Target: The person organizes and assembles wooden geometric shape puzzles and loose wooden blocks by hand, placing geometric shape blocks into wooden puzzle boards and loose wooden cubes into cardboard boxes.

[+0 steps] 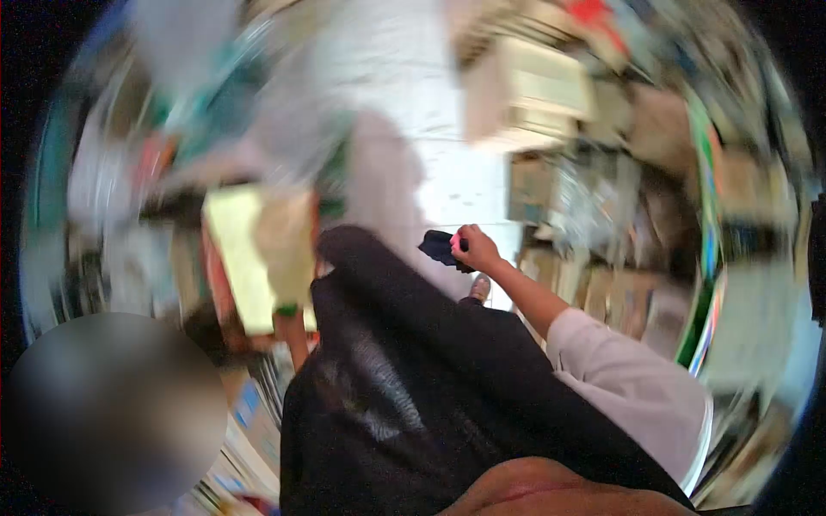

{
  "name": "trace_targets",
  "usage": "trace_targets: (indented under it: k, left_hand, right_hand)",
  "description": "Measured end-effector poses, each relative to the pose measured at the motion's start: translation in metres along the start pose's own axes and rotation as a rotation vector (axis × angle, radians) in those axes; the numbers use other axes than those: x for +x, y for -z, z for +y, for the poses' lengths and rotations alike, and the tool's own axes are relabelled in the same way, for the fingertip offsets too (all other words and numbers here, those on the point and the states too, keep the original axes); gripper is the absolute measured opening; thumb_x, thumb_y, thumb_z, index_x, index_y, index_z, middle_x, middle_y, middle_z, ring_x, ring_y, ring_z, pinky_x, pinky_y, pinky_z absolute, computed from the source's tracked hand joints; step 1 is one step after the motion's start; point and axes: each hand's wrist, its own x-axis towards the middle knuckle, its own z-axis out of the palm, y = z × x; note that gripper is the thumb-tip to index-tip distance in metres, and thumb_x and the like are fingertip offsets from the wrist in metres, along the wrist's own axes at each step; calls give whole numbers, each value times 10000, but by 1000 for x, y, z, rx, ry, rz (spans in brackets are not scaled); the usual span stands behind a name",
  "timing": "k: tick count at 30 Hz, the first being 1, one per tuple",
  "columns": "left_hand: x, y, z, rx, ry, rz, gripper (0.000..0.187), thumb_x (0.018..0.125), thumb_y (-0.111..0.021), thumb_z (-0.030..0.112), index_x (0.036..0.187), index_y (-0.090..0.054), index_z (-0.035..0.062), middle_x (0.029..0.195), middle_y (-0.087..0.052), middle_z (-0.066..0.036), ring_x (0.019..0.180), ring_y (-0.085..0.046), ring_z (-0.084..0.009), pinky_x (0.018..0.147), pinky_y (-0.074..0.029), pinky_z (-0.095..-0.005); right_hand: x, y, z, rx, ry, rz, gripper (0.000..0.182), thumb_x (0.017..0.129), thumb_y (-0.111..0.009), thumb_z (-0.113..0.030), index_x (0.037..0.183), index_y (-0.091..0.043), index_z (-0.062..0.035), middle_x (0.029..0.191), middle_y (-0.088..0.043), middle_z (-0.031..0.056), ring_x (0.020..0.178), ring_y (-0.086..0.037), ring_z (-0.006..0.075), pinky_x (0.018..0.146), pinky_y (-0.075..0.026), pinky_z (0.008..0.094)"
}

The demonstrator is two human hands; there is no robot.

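My right hand (476, 248) reaches out in front of me over the pale floor, its fingers closed around a dark, soft-looking bundle like folded black cloth (439, 247). A small bright pink part shows at the fingers, beside a black end poking out of the grip. On the left, a forearm with a green band at the wrist, my left hand (288, 320) side, comes out beside my dark garment. Its fingers are lost in blur against a tan piece (286, 232) and a pale yellow panel (235, 249).
A white-tiled floor strip (469, 185) runs ahead between cluttered sides. Cardboard boxes (538, 86) and clear plastic wrapping (594, 198) line the right, near a long green-edged board (707, 232). Stacked goods fill the left. My shoe (480, 287) shows below my right hand.
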Motion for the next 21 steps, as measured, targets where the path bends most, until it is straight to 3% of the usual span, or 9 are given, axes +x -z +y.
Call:
trace_targets:
  k: [3,9,14,16,17,18,19,20,21]
  left_hand:
    - [-22,7,55,9,-96,-96,419,724,-669,249,1013,-527,-20,944,-573,-155,824,-551,-248,710,-442,-361]
    - [-83,-52,279,-152,-405,-389,474,693,-699,210,1059,-502,-19,942,-564,-141,840,-533,-221,739,-437,-324]
    - [-230,-102,548,-267,-1049,-642,505,651,-745,158,1045,-487,-23,886,-543,-105,806,-500,-178,734,-434,-303]
    - [-318,-120,657,-488,-1021,-744,423,629,-738,90,968,-513,-25,836,-549,-103,764,-508,-180,694,-439,-310]
    - [-359,-121,708,-301,-1346,-517,404,628,-743,109,954,-530,1,846,-564,-100,772,-522,-192,698,-443,-310]
    - [-400,-119,756,-231,-1362,-655,405,623,-748,137,954,-541,28,868,-580,-110,788,-547,-244,705,-450,-327]
    - [-417,-140,798,-141,-1862,-492,399,613,-739,153,947,-548,46,894,-579,-123,820,-554,-293,715,-449,-361]
    - [-438,-163,832,-118,-1671,-593,404,605,-725,156,953,-549,50,903,-573,-139,839,-546,-330,729,-443,-382]
    - [-469,-168,864,-94,-1802,-672,422,603,-723,167,966,-544,48,907,-571,-143,854,-543,-337,742,-439,-387]
  right_hand:
    - [-66,68,68,50,-282,180,343,644,-655,-278,906,-552,-82,891,-531,138,814,-557,315,712,-457,397]
    - [-219,139,171,249,-342,488,286,639,-655,-257,854,-575,-86,870,-540,120,823,-546,303,702,-451,399]
    - [-306,231,195,459,-262,742,189,656,-646,-214,808,-591,-116,872,-562,129,763,-561,297,685,-449,383]
    - [-326,277,199,455,-260,807,211,657,-650,-193,844,-608,-106,865,-572,140,770,-559,300,703,-448,370]
    - [-332,294,203,462,-271,891,247,655,-655,-191,876,-611,-90,877,-570,145,787,-561,308,715,-448,368]
    - [-335,307,208,464,-286,978,284,653,-661,-189,908,-613,-73,888,-568,151,804,-562,315,727,-448,367]
    - [-337,319,213,472,-294,993,284,653,-661,-189,908,-613,-73,888,-568,151,804,-562,315,727,-448,367]
    - [-338,329,219,429,-296,1032,329,649,-669,-188,940,-603,-50,897,-566,158,821,-561,324,737,-447,370]
    - [-340,337,223,383,-301,1069,374,644,-678,-186,971,-594,-26,905,-564,165,837,-560,332,747,-447,374]
